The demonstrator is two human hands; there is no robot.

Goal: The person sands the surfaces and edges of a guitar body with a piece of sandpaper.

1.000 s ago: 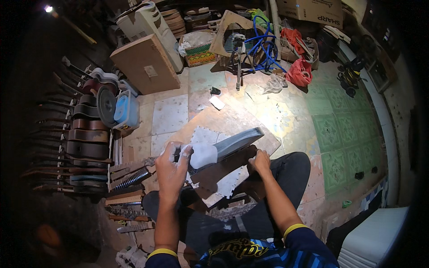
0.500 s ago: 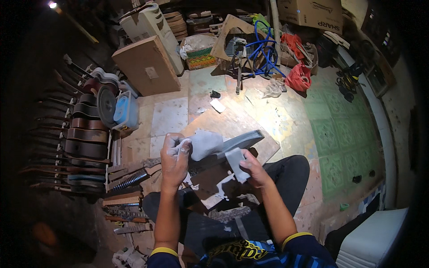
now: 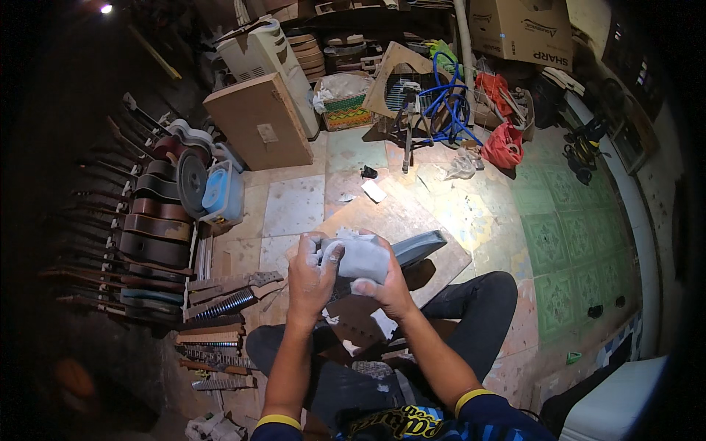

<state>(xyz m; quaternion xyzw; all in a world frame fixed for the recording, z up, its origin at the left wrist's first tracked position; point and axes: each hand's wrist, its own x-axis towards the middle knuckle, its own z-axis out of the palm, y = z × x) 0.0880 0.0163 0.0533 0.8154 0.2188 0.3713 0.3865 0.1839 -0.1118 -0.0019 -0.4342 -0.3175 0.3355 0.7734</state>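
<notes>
A pale grey, dusty sheet that looks like sandpaper (image 3: 362,257) is held up in front of me between both hands. My left hand (image 3: 309,278) pinches its left side, fingers curled and thumb on top. My right hand (image 3: 392,291) grips the right side, with the thumb in front and the fingers mostly hidden behind. Just beyond my right hand, a grey piece with a curved edge (image 3: 421,248), possibly a guitar body, rests above a brown board (image 3: 371,213). My hands hide much of this piece.
Guitars (image 3: 151,246) stand racked on the left. Several guitar necks (image 3: 228,300) lie on the floor beside my left knee. A plastic tub (image 3: 226,197), a leaning panel (image 3: 257,125), a coiled blue hose (image 3: 450,110) and a red bag (image 3: 503,145) lie farther off.
My right hand has moved left to the sheet in my left hand. The grey rectangular piece it held apart no longer shows separately. The whole view has shifted slightly.
</notes>
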